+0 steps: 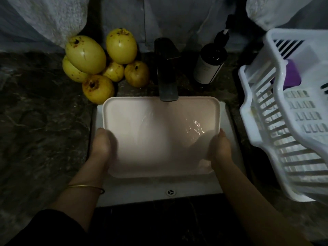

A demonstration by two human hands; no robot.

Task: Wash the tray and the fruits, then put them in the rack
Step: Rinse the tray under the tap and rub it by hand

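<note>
Sleeve: we see a dark sleeve nearest us, on the left forearm.
Bangle: a thin gold bangle circles the left wrist, just behind the hand.
Sink: the white sink lies under both our hands, its near rim showing between the wrists.
Left hand: our left hand grips the left edge of the tray, thumb laid over the rim onto the inside; the fingers are hidden beneath.
Right hand: our right hand grips the right edge the same way, thumb over the rim.
Tray: the pale pink tray is held between our hands above the sink, its far edge under the tap.
Water: water glints on the tray just ahead of the right thumb; in this dim light we think it is running, though no stream is clear.
Tap: the dark tap stands beyond the tray, midway between our hands.
Fruits: six yellow fruits are piled on the dark counter ahead of the left hand, touching one another.
Bottle: a dark pump bottle stands ahead of the right hand, beside the tap.
Rack: the white slatted rack sits to the right of the right hand, with a purple object in its far part.
</note>
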